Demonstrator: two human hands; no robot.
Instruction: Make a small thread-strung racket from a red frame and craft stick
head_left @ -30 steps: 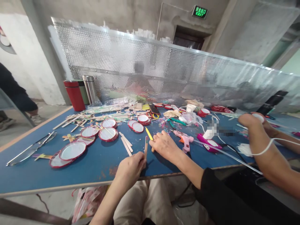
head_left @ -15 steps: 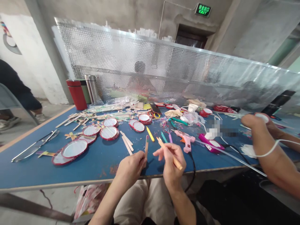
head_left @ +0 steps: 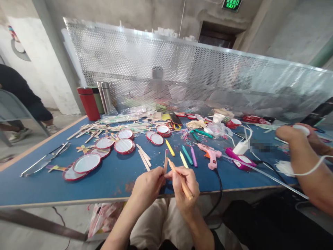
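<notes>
While the left hand [head_left: 148,185] pinches a flat wooden craft stick [head_left: 165,161] upright at lower centre of the frame, the right hand [head_left: 183,185] grips an orange pencil-like marker [head_left: 179,178], tip touching the stick, above the blue table [head_left: 109,177] edge.

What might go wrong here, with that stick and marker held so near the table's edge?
The thin wooden craft stick, pinched low in the left hand, might flex or slip as the orange marker in the right hand presses on it. The pink glue gun lies close by; its black cord hanging over the edge could snag an arm.
</notes>
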